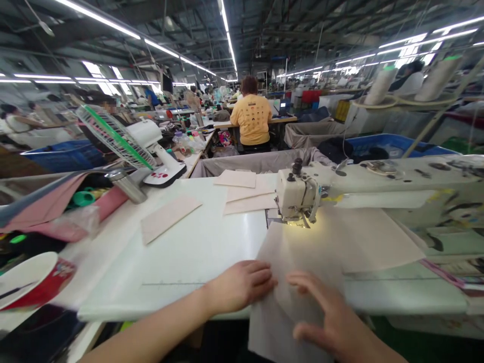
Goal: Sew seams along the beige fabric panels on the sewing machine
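Beige fabric (297, 252) runs under the left hand (244, 285), fingers together, grip unclear; the right hand (327, 312) gapes, holding nothing.

Left fingers (262, 277) and right fingers (308, 283) over pale fabric (282, 317) before a sewing machine (357, 177)

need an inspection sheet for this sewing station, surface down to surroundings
surface: smooth pale green tabletop, marked with a ruled line
job's things: long beige fabric panel reaching the cream metal sewing machine; loose beige fabric pieces beyond
clutter: white-and-green desk fan, silver metal flask, red-and-white round bowl, all left
hands: left hand on the panel's left side; right hand over it, thumb spread, contact unclear
cables: nothing seen on the tabletop
surroundings: seated person in yellow shirt ahead; blue plastic bins both sides
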Demonstrator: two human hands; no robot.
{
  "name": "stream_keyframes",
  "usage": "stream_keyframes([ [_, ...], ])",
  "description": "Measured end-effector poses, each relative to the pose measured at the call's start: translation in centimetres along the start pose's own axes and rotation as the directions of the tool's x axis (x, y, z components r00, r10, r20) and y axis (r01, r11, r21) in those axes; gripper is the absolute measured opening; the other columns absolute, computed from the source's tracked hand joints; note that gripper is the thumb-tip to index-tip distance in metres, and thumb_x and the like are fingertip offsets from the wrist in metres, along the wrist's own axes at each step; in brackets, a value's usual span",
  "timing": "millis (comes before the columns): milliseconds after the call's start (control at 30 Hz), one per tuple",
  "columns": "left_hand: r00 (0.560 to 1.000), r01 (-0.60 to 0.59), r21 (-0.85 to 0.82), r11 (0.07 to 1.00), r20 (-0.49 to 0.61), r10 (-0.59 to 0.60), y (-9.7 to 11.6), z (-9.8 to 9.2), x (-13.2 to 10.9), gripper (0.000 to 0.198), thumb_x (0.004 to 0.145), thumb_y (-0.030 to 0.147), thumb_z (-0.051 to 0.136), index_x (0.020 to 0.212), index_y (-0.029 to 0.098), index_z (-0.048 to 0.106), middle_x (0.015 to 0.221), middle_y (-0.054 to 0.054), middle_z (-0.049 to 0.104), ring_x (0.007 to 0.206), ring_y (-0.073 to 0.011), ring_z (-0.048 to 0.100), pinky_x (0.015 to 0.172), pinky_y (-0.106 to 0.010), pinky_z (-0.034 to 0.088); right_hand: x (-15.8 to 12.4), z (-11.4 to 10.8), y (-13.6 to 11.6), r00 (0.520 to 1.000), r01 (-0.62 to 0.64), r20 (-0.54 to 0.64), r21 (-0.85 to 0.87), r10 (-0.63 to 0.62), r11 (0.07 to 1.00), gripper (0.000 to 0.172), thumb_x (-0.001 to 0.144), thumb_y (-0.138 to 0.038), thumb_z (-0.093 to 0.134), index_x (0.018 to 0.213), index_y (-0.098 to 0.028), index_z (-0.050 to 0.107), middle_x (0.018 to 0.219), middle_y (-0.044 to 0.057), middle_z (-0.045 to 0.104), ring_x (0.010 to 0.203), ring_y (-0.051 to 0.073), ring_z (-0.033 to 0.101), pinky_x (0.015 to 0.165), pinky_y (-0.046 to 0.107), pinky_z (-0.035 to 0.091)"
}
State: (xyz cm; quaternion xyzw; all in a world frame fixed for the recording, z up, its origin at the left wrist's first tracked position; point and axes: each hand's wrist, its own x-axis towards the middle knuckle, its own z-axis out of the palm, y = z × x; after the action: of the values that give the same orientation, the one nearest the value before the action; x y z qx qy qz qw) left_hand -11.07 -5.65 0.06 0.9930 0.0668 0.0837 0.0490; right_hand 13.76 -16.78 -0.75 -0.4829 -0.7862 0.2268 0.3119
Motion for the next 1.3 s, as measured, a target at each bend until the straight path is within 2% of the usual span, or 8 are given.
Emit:
stream_keyframes([
  [100, 0.998, 0.046, -0.008, 0.999, 0.033, -0.045, 0.0, -1.0, -2.6, 0.043, 0.098, 0.016, 0.040, 0.140, 0.013, 0.050, 0.124, -0.017, 0.066, 0.129, -0.0312, 0.055, 0.106, -0.043, 0.049, -1.9, -1.0, 1.7, 0.966, 0.231, 0.143, -0.119, -0.213, 0.966, 0.099, 0.067, -0.043, 0.086, 0.153, -0.025, 0.039, 0.151, 0.015, 0.049, 0.135, 0.035, 0.051, 0.109, 0.045, 0.047],
  [333, 0.964, 0.263, -0.301, 0.916, 0.107, -0.242, 0.7, -3.9, -2.5, 0.035, 0.095, 0.022, 0.044, 0.122, 0.021, 0.065, 0.112, -0.011, 0.070, 0.110, -0.0272, 0.064, 0.099, -0.038, 0.052, -0.7, -0.9, 2.0, 0.989, 0.108, 0.102, 0.010, -0.109, 0.994, 0.037, 0.090, -0.012, 0.055, 0.122, -0.027, 0.069, 0.128, 0.006, 0.070, 0.122, 0.023, 0.063, 0.107, 0.041, 0.048],
  [433, 0.797, 0.568, -0.561, 0.603, 0.193, -0.572, -0.5, -3.8, -0.9, 0.037, 0.100, 0.039, 0.038, 0.106, 0.020, 0.069, 0.103, -0.007, 0.073, 0.097, -0.0250, 0.067, 0.090, -0.036, 0.054, 2.0, -1.1, 2.8, 0.970, -0.236, -0.003, 0.244, 0.244, 0.941, 0.022, 0.095, -0.030, 0.054, 0.098, -0.021, 0.074, 0.098, 0.006, 0.078, 0.092, 0.024, 0.072, 0.083, 0.036, 0.059],
  [500, 0.612, 0.713, -0.591, 0.376, 0.264, -0.746, -1.6, -3.0, 0.0, 0.045, 0.096, 0.051, 0.039, 0.093, 0.017, 0.069, 0.089, -0.006, 0.073, 0.085, -0.0259, 0.068, 0.078, -0.035, 0.055, 3.5, -0.8, 3.6, 0.894, -0.382, -0.100, 0.338, 0.436, 0.860, 0.024, 0.091, -0.034, 0.060, 0.106, -0.019, 0.071, 0.092, 0.006, 0.077, 0.084, 0.024, 0.072, 0.075, 0.035, 0.058],
  [567, 0.512, 0.776, -0.549, 0.311, 0.259, -0.819, -2.4, -2.1, 0.7, 0.043, 0.090, 0.054, 0.044, 0.084, 0.017, 0.066, 0.077, -0.005, 0.071, 0.076, -0.0259, 0.067, 0.070, -0.033, 0.053, 4.3, -0.2, 4.4, 0.826, -0.428, -0.199, 0.386, 0.527, 0.817, 0.042, 0.086, -0.034, 0.064, 0.126, -0.018, 0.061, 0.086, 0.004, 0.075, 0.076, 0.022, 0.071, 0.070, 0.034, 0.057],
  [667, 0.519, 0.791, -0.454, 0.411, 0.141, -0.843, -2.4, -1.0, 1.1, 0.033, 0.089, 0.047, 0.045, 0.088, 0.020, 0.063, 0.078, -0.004, 0.071, 0.073, -0.0250, 0.067, 0.070, -0.033, 0.050, 4.4, 0.8, 5.0, 0.783, -0.424, -0.311, 0.365, 0.538, 0.829, 0.053, 0.086, -0.031, 0.061, 0.137, -0.019, 0.052, 0.074, -0.001, 0.070, 0.064, 0.018, 0.066, 0.064, 0.031, 0.054],
  [800, 0.479, 0.820, -0.376, 0.431, 0.040, -0.877, -1.6, -0.4, 0.8, 0.028, 0.094, 0.045, 0.037, 0.086, 0.023, 0.053, 0.069, -0.003, 0.066, 0.067, -0.0254, 0.065, 0.066, -0.034, 0.047, 4.1, 1.3, 5.0, 0.832, -0.376, -0.345, 0.223, 0.434, 0.899, 0.022, 0.088, -0.030, 0.057, 0.103, -0.021, 0.070, 0.082, 0.003, 0.073, 0.069, 0.018, 0.065, 0.069, 0.031, 0.053],
  [1300, 0.445, 0.879, -0.246, 0.408, 0.117, -0.888, -1.6, -0.7, 1.3, 0.025, 0.094, 0.045, 0.035, 0.081, 0.026, 0.043, 0.064, -0.001, 0.060, 0.064, -0.0252, 0.063, 0.063, -0.031, 0.042, 4.4, 1.1, 4.4, 0.831, -0.389, -0.392, 0.096, 0.394, 0.916, 0.018, 0.086, -0.021, 0.056, 0.085, -0.021, 0.074, 0.077, 0.003, 0.072, 0.069, 0.018, 0.065, 0.068, 0.029, 0.050],
])
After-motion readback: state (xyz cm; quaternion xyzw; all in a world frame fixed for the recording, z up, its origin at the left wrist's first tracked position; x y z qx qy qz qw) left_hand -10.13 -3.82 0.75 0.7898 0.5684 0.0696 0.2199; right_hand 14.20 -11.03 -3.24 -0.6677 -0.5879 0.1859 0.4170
